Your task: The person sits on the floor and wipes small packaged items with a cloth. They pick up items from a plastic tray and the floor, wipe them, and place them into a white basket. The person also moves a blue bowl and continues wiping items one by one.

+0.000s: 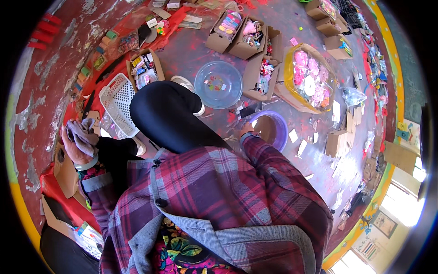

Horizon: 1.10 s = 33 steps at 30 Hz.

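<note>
My left hand (74,149), out at the left, is closed around a crumpled grey cloth (84,135). On the right, my right hand (247,129) is at the near-left rim of a purple basin (284,129) and seems to grip it; its fingers are partly hidden. Murky brownish water (264,128) lies in that basin. Just beyond, a clear plastic basin (230,98) stands on the floor with a few small coloured pieces at its bottom. A white slotted basket (119,106) is tilted beside my bent leg.
Cardboard boxes of small colourful goods (248,43) stand ahead, next to a large yellow-taped box (286,91) of pink items. A smaller box (157,61) sits behind the basket. Paper scraps (302,147) litter the floor at right. Red plastic sheeting (159,39) runs along the left wall.
</note>
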Motion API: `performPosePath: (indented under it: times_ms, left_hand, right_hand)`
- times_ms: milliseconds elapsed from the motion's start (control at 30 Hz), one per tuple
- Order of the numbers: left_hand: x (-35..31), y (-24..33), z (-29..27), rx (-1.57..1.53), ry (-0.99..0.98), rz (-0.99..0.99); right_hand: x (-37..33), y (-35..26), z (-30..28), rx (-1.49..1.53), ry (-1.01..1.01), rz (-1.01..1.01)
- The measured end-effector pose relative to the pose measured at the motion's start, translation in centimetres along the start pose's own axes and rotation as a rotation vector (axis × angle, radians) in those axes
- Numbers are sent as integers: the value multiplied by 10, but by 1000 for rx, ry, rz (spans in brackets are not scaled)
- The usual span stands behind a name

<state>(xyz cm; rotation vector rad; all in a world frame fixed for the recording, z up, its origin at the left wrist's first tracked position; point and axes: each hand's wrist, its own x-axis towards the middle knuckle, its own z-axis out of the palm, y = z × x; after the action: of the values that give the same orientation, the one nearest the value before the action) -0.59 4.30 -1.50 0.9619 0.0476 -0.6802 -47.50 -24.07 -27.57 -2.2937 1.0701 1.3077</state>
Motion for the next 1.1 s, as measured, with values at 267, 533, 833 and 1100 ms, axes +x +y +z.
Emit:
performPosePath:
  times_ms: [267,533,833,1100]
  left_hand:
    - [10,-3,-16,-47,-30,28]
    - [-1,2,-2,-74,-153,-36]
    - [-3,1,8,-41,49,15]
    - [-7,-3,19,16,86,88]
  right_hand:
    - [6,11,39,-497,-162,-55]
    - [21,-6,28,31,150,90]
    - [114,-46,-30,1986,36,517]
    - [126,-44,-56,2420,-40,540]
